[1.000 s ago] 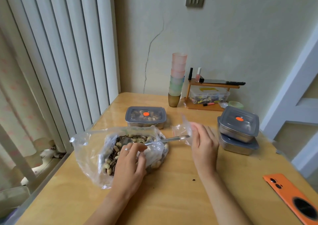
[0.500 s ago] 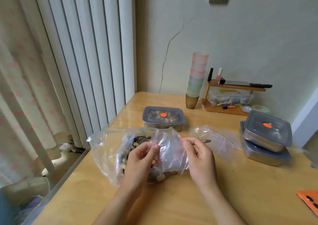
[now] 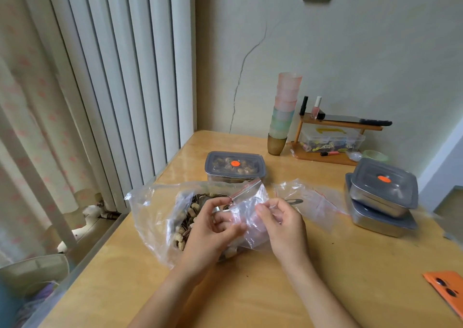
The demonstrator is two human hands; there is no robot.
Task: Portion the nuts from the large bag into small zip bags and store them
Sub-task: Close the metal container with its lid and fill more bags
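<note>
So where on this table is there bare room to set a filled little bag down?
Most room: bare table front right, between the stacked steel containers and the orange phone. Also front left, nearer than the large bag. Crowded: the middle, where left hand and right hand hold the small zip bag; and the back right, by the rack.

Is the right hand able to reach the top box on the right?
Probably yes, once it lets go. The right hand pinches the small zip bag now, and only flat empty bags and a spoon handle lie between it and the top box.
</note>
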